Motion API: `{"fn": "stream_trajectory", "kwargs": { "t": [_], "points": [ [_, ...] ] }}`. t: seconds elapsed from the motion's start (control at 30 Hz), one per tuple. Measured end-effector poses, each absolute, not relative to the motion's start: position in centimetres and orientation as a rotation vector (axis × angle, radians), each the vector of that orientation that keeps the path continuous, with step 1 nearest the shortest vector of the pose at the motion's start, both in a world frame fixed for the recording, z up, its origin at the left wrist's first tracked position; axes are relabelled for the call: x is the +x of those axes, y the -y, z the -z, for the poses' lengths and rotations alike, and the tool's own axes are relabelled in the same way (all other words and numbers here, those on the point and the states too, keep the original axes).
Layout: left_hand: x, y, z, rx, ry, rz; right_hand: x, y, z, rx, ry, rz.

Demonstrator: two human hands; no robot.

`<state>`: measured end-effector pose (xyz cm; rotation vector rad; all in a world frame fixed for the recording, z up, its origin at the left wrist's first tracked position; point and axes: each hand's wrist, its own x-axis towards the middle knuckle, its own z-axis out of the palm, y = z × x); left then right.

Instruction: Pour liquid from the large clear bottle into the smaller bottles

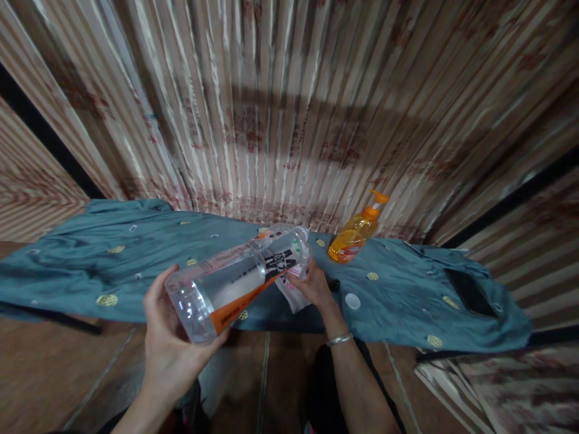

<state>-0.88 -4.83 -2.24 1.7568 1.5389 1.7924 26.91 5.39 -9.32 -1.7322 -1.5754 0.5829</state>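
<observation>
My left hand [169, 337] grips the base of a clear plastic bottle [235, 280] with an orange and black label, tipped on its side with the neck pointing away from me. My right hand [314, 286] is closed around a small whitish pouch or cloth [292, 295] right under the bottle's mouth. A silver bangle [339, 339] sits on my right wrist. Both hands hover over the near edge of a table draped in a teal cloth [136, 253].
An orange pump bottle of liquid soap [355, 238] stands on the cloth at the back. A white bottle cap [352, 301] and a small black object [335, 284] lie beside my right hand. A dark phone [470, 292] rests at the right. Striped curtains [289, 108] hang behind.
</observation>
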Motion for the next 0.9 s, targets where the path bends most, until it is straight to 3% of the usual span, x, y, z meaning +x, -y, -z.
{"fn": "stream_trajectory", "kwargs": {
  "t": [0.9],
  "points": [
    [-1.14, 4.47, 2.88, 1.788, -1.496, -1.907, 26.66, -5.49, 8.67, -1.814, 1.645, -0.602]
  ]
}}
